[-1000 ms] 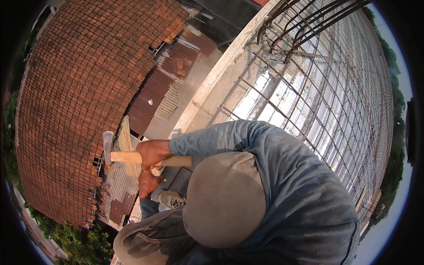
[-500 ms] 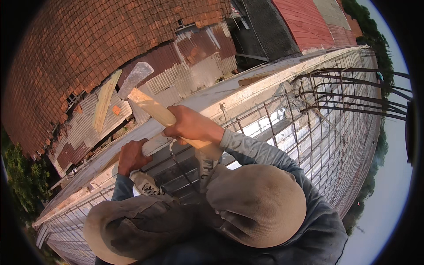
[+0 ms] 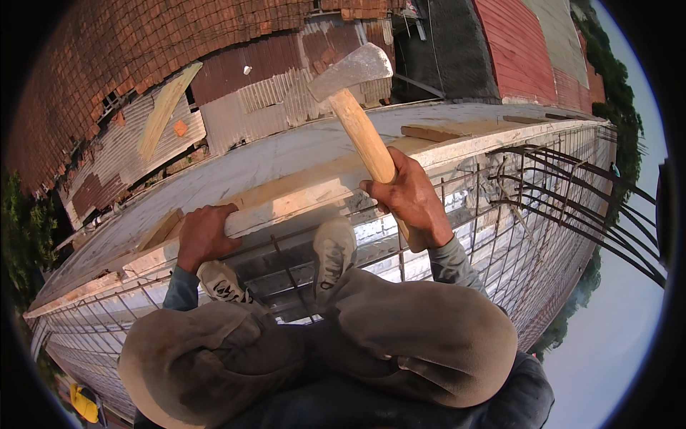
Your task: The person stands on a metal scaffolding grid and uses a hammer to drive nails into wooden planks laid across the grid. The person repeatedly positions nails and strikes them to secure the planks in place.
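My right hand [image 3: 411, 200] is wrapped tight low on the hammer [image 3: 361, 121], its head raised above the wooden form board [image 3: 286, 204]. It looks top-heavy and stiff; gripping low suits swinging. My left hand [image 3: 204, 236] clamps the board's edge beside 2 shoes.

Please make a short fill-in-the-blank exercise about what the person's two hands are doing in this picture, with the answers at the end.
1. The right hand grips the wooden handle of a ____.
2. The left hand rests on the top edge of a pale wooden ____ along the slab.
3. The two shoes stand on a grid of steel ____.
4. The tool's metal head is raised ____ the plank.

Missing words: hammer; plank; bars; above
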{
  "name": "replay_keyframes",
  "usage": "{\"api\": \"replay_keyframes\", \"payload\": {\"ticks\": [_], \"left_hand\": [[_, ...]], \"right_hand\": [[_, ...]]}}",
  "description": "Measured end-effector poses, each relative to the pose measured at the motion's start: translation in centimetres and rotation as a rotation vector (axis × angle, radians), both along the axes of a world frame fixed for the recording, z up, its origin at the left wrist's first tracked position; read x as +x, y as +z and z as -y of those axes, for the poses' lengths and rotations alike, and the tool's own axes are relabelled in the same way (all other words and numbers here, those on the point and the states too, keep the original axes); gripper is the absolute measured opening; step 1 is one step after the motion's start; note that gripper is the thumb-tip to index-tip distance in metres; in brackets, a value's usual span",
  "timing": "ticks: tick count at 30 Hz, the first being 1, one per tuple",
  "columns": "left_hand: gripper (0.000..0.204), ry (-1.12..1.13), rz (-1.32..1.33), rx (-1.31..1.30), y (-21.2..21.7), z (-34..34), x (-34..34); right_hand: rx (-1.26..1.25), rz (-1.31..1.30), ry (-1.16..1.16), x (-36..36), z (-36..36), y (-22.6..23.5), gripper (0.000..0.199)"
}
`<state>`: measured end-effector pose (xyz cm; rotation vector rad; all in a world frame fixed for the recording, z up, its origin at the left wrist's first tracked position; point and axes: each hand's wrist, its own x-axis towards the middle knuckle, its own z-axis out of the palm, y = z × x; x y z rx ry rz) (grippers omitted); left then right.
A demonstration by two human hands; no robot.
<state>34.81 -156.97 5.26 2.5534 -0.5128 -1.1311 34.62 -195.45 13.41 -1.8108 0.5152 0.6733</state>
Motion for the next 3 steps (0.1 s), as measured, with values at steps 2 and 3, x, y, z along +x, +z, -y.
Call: {"api": "replay_keyframes", "payload": {"ticks": [2, 3], "left_hand": [[0.058, 0.008, -0.02, -0.004, 0.2, 0.1, 0.1], [0.059, 0.026, -0.037, 0.02, 0.5, -0.1, 0.0]], "right_hand": [[-0.022, 0.051, -0.08, -1.0, 2.0, 0.2, 0.041], [0.007, 0.003, -0.13, -1.4, 2.6, 0.3, 0.05]]}}
